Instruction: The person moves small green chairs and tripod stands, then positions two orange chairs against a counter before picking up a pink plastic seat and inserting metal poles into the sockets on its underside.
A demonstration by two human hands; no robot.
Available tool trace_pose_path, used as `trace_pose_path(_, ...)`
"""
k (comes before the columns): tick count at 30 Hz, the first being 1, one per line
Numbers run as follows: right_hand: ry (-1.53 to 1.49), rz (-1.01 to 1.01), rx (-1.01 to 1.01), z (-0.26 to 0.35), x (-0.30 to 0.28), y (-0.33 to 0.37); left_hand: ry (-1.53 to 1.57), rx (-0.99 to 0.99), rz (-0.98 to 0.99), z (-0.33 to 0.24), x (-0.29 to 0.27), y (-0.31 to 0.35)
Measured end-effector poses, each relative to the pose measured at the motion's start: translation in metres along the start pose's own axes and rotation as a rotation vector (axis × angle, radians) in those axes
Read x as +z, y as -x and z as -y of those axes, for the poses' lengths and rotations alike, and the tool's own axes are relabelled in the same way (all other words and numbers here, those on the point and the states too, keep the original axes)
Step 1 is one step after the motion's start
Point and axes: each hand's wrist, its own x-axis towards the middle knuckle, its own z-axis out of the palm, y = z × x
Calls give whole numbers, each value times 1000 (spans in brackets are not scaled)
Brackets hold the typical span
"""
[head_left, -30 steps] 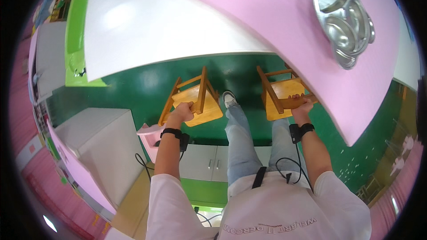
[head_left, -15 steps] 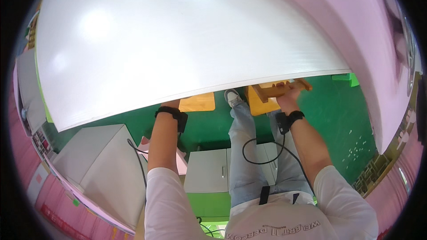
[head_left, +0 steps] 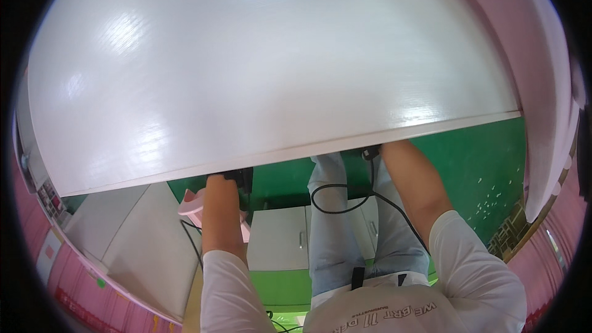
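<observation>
A wide white tabletop (head_left: 259, 80) fills the upper part of the head view. Both my forearms reach under its near edge, so my left hand and my right hand are hidden, along with whatever they touch. A black wrist device (head_left: 242, 180) shows on my left arm (head_left: 222, 219), just below the edge. On my right arm (head_left: 416, 182), another black wrist device (head_left: 371, 153) with a cable (head_left: 330, 211) is partly covered by the table.
Behind me are white cabinets (head_left: 279, 240) on a green base. A pink bin-like thing (head_left: 192, 205) stands beside my left arm, near a large white box-shaped unit (head_left: 151, 234). Green floor (head_left: 468, 160) lies to the right, below a curved pink panel (head_left: 546, 86).
My hands have gone farther under the tabletop. The wooden chair or stool pieces, one of them gripped by my right hand earlier, are now out of sight. The view has shifted.
</observation>
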Motion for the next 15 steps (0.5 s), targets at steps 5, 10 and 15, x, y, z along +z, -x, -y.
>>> trace_pose_path(5,9,33,13,-12,8,1,429,9,-28,29,5,2)
trace_pose_path(10,9,65,18,-21,17,1,688,34,-17,54,31,-7)
trace_pose_path(15,17,106,14,-22,28,2,799,63,21,54,45,-17)
